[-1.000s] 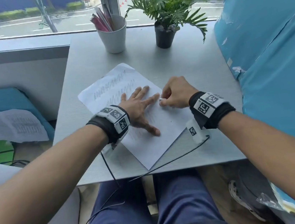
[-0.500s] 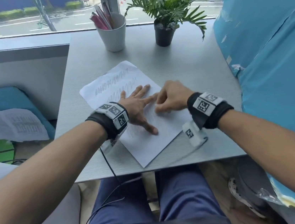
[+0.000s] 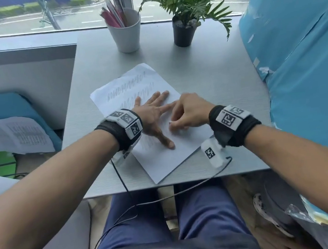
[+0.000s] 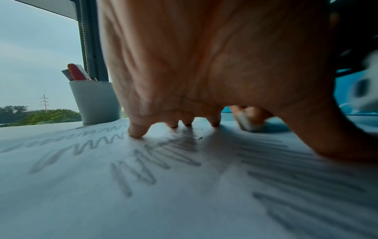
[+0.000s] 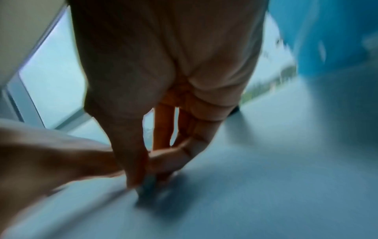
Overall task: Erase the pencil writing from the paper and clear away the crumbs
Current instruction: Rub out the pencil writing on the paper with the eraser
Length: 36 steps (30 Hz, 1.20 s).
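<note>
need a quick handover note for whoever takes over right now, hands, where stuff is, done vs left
Left hand: flat with fingers spread, pressing the paper down on the table.
Right hand: pinches the white eraser, tip on the paper beside the left hand.
Done: cannot tell how much is rubbed out.
Left: zigzag pencil lines at the far end and under the left hand remain; dark crumbs still to clear.

Black wristbands [image 3: 118, 133] with white coded tags, thin cables, navy trousers [image 3: 207, 218]
</note>
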Available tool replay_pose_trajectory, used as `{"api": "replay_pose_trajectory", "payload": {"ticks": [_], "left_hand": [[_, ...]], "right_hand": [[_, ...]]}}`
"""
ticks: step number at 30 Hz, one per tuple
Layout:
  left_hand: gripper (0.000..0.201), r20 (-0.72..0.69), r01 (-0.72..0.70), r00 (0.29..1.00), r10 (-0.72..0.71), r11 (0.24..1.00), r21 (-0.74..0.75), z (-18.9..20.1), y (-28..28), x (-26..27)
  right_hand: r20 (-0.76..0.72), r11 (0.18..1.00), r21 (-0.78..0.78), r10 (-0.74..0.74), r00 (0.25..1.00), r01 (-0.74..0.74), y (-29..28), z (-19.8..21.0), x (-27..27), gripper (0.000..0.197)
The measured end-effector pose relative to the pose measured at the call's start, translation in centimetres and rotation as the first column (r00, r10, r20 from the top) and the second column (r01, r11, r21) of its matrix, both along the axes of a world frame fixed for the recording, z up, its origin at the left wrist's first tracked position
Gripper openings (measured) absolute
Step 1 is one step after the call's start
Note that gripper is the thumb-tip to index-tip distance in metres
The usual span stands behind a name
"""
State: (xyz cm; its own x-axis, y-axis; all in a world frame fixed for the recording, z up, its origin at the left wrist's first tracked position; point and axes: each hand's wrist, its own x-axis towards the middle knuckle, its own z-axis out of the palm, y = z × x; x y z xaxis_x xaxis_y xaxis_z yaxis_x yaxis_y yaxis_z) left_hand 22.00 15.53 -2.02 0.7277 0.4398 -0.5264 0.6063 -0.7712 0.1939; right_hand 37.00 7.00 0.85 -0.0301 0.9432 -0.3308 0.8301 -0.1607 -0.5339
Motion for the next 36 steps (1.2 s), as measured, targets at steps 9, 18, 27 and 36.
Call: {"api": "replay_pose_trajectory", "payload": {"ticks": [9, 18, 27, 36], "left_hand": [[0.143, 0.015, -0.004, 1.0, 0.004, 1.0, -0.021, -0.1, 0.0, -0.1], [0.144, 0.029, 0.005, 1.0, -0.005, 1.0, -0.005, -0.4, 0.3, 0.0], [0.145, 0.066, 0.006, 0.998, -0.005, 1.0, -0.027, -0.7, 0.4, -0.2], [0.154, 0.079, 0.007, 0.997, -0.004, 0.999, -0.035, -0.5, 0.5, -0.2]], "right_hand": [[0.009, 0.996, 0.028, -0.088, 0.996, 0.088, 1.0, 0.2, 1.0, 0.005], [0.037, 0.974, 0.097, -0.208, 0.977, 0.203, 1.9, 0.5, 2.5, 0.008], [0.021, 0.973, 0.132, -0.192, 0.981, 0.187, 2.1, -0.2, 2.4, 0.009], [0.025, 0.996, 0.077, -0.047, 0.999, 0.045, 2.2, 0.0, 1.7, 0.008]]}}
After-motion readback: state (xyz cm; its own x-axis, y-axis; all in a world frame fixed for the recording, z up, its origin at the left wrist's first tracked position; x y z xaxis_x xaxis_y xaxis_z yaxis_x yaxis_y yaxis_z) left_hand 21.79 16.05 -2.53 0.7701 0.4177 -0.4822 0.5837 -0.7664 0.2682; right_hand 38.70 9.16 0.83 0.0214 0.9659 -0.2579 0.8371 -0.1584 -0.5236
